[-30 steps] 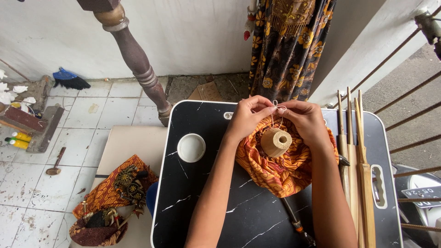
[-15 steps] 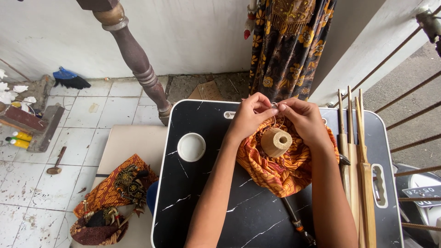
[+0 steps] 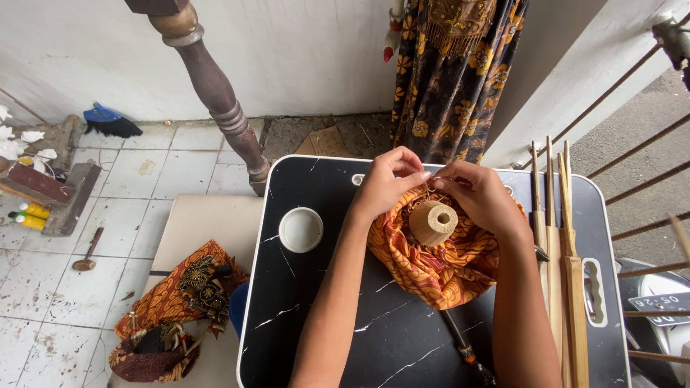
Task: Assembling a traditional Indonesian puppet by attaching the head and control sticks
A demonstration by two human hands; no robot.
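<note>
Above the wooden spool (image 3: 433,222) — left hand (image 3: 384,185), right hand (image 3: 478,195); fingers pinched on orange cloth (image 3: 438,262).

A black marble-patterned table (image 3: 323,302) with a white rim stands on a floor of worn white tiles (image 3: 43,302). Beyond the table's far left corner a turned dark wooden post (image 3: 215,93) rises against a plain white wall (image 3: 302,50). Behind the table's far edge hangs a dark floral patterned cloth (image 3: 453,79). To the table's right run thin metal railing bars (image 3: 632,136), with grey pavement past them. Left of the table sits a low beige board (image 3: 208,223). Daylight is soft and even
</note>
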